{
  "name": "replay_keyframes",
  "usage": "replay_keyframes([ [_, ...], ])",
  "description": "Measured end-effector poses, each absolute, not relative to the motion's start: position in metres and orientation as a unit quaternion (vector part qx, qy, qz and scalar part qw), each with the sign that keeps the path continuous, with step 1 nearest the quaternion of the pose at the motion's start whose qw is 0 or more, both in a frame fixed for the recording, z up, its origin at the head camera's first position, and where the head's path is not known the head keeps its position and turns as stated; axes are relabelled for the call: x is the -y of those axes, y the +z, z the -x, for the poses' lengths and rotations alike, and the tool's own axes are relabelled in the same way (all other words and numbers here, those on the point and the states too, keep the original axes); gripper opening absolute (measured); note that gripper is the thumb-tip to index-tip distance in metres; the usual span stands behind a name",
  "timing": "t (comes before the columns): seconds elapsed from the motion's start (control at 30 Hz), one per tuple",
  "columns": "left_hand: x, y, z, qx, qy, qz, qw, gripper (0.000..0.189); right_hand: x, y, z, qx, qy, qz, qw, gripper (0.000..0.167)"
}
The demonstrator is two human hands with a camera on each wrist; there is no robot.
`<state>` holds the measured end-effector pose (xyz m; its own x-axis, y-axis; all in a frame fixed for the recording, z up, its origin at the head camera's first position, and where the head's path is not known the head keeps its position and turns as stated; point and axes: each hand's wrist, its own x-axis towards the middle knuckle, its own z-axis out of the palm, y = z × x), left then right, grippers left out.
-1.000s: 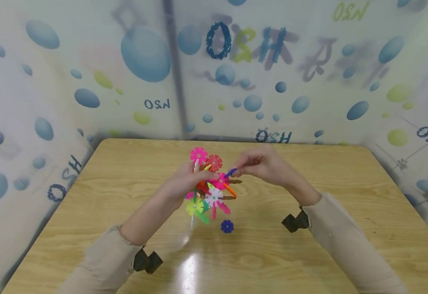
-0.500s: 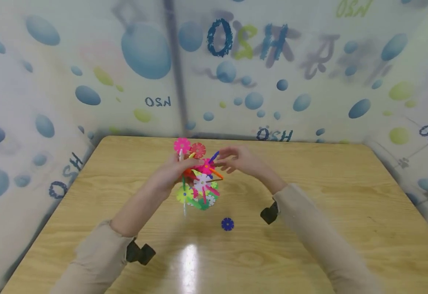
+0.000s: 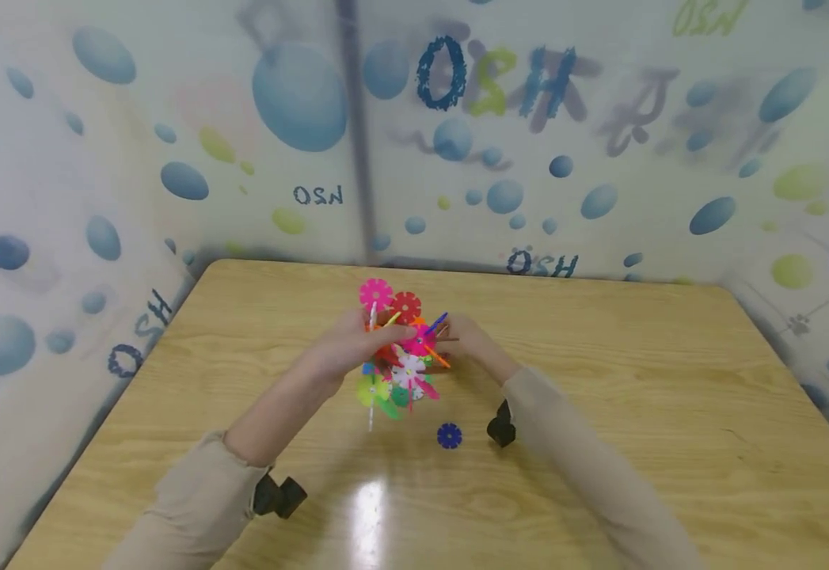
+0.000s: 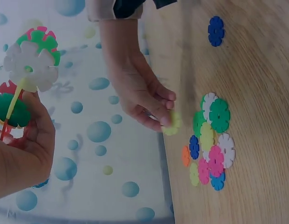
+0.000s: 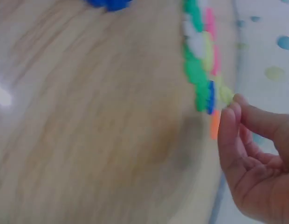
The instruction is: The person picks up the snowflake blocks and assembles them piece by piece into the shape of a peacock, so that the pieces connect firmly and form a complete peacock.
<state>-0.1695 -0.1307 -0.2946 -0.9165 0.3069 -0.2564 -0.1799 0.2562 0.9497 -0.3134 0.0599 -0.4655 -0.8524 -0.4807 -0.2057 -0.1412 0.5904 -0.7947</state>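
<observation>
My left hand grips a cluster of interlocked plastic snowflake discs, in pink, red, white, orange, blue and other colours, raised over the table. A white disc of that cluster stands out in the left wrist view. Beyond the cluster in the head view, my right hand is partly hidden. The left wrist view shows this hand pinching a yellow snowflake disc between thumb and fingers. The same yellow disc shows at the fingertips in the right wrist view, close by the loose discs.
A pile of loose snowflake discs in several colours lies on the wooden table, mostly hidden behind the cluster in the head view. One dark blue disc lies apart, nearer me. A patterned wall borders the table's far edge.
My right hand has let go of the blue disc on the cluster and reached down behind it to the pile, where it now pinches a yellow disc. The left hand keeps its grip, shifting slightly.
</observation>
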Motion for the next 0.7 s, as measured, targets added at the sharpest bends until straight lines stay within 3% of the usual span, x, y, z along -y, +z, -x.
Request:
replay_keyframes([
  [0.07, 0.13, -0.294, 0.168, -0.776, 0.595, -0.045, 0.203, 0.039, -0.068, -0.428, 0.297, -0.845, -0.46, 0.18, 0.206, 0.024],
  [0.1, 0.129, -0.294, 0.167, -0.778, 0.592, -0.049, 0.204, 0.042, -0.072, -0.416, 0.292, -0.834, -0.484, 0.171, 0.201, 0.025],
  [0.17, 0.128, -0.294, 0.165, -0.78, 0.588, -0.053, 0.206, 0.047, -0.072, -0.356, 0.261, -0.82, -0.521, 0.136, 0.191, 0.021],
  [0.3, 0.126, -0.296, 0.163, -0.773, 0.596, -0.04, 0.214, 0.054, -0.082, -0.314, 0.243, -0.787, -0.583, 0.162, 0.125, 0.018],
  [0.47, 0.121, -0.297, 0.162, -0.762, 0.611, -0.025, 0.212, 0.048, -0.091, -0.288, 0.225, -0.775, -0.584, 0.222, 0.098, 0.015],
  [0.7, 0.115, -0.294, 0.161, -0.752, 0.638, -0.002, 0.166, 0.034, -0.105, -0.284, 0.207, -0.773, -0.552, 0.297, 0.097, 0.012],
])
